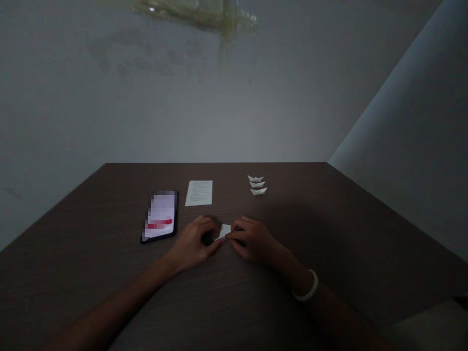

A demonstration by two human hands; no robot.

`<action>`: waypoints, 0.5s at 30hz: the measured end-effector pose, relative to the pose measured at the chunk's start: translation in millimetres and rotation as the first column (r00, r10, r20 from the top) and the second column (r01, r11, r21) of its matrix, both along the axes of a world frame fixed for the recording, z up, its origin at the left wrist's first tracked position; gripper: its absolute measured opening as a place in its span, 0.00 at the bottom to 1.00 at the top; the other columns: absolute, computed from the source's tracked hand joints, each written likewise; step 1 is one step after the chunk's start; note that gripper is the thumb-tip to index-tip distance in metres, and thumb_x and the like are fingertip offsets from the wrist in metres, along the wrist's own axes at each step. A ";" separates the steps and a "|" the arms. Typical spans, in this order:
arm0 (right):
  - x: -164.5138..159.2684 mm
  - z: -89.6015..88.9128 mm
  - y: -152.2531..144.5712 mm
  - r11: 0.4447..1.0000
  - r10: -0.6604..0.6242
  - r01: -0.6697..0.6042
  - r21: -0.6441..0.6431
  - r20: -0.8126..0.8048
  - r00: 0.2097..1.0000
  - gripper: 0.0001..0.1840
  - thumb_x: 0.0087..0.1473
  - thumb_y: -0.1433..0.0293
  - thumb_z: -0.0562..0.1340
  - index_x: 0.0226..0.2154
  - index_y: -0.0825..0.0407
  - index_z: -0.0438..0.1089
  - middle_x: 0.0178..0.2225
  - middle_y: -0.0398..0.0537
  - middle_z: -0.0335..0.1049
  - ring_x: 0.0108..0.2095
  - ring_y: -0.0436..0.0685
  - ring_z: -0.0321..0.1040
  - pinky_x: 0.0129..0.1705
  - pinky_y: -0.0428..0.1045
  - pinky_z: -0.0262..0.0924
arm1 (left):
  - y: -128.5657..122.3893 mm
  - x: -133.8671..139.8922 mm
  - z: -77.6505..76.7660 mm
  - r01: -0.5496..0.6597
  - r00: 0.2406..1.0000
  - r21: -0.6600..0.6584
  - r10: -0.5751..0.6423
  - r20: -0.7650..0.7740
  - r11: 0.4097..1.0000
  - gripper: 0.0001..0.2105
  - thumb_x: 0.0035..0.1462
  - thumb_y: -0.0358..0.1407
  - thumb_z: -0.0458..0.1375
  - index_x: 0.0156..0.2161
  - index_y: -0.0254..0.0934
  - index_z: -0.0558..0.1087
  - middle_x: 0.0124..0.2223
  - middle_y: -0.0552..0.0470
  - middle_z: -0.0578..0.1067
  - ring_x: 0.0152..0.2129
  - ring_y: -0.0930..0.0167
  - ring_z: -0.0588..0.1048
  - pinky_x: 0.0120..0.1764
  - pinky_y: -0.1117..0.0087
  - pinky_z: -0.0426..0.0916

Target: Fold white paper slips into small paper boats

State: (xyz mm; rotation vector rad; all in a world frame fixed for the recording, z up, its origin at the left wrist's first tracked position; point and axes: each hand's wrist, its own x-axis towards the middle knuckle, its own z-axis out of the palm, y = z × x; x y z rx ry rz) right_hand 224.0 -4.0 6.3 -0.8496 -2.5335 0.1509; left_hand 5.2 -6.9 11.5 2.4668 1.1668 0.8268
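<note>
A small piece of folded white paper [224, 231] lies at the middle of the table, between my two hands. My left hand [193, 242] is curled at its left side, thumb and fingers closed on that edge. From the right, my right hand [254, 240] pinches the paper's other edge, with a pale beaded bracelet on the wrist. The fingers cover part of the paper, so its full shape is hidden. Farther back, to the right, several small folded paper boats [257, 185] stand one behind another.
The brown table [109, 204] reaches back to a grey wall [234, 122]. A sheet of printed paper [199, 193] lies flat beyond my left hand. Left of it rests a phone [160, 215] with its screen lit. Another wall surface slants along the right.
</note>
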 end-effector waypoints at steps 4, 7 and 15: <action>-1.6 -3.2 -0.1 0.999 -0.040 0.040 0.001 -0.035 0.999 0.08 0.54 0.73 0.61 0.37 0.51 0.74 0.36 0.48 0.69 0.38 0.54 0.64 0.39 0.49 0.59 | -0.3 -1.1 -5.1 0.007 0.999 0.029 -0.005 -0.046 1.000 0.08 0.53 0.36 0.62 0.38 0.36 0.74 0.41 0.48 0.73 0.40 0.64 0.70 0.43 0.60 0.67; -2.8 -5.3 1.0 0.996 -0.092 0.091 -0.011 -0.085 0.992 0.06 0.55 0.72 0.61 0.35 0.51 0.74 0.36 0.47 0.70 0.37 0.53 0.64 0.41 0.49 0.59 | 0.0 -1.8 -6.9 0.021 0.999 0.027 -0.020 -0.031 0.999 0.05 0.55 0.34 0.60 0.37 0.36 0.74 0.40 0.48 0.73 0.40 0.65 0.70 0.43 0.60 0.67; -3.5 -8.6 7.1 0.987 -0.149 0.135 -0.092 -0.164 0.975 0.16 0.52 0.72 0.63 0.46 0.52 0.70 0.43 0.51 0.72 0.42 0.57 0.65 0.47 0.53 0.58 | -0.3 -1.4 -5.7 0.029 0.999 0.020 -0.029 -0.013 0.999 0.04 0.55 0.31 0.59 0.36 0.38 0.76 0.38 0.48 0.73 0.39 0.65 0.71 0.43 0.61 0.68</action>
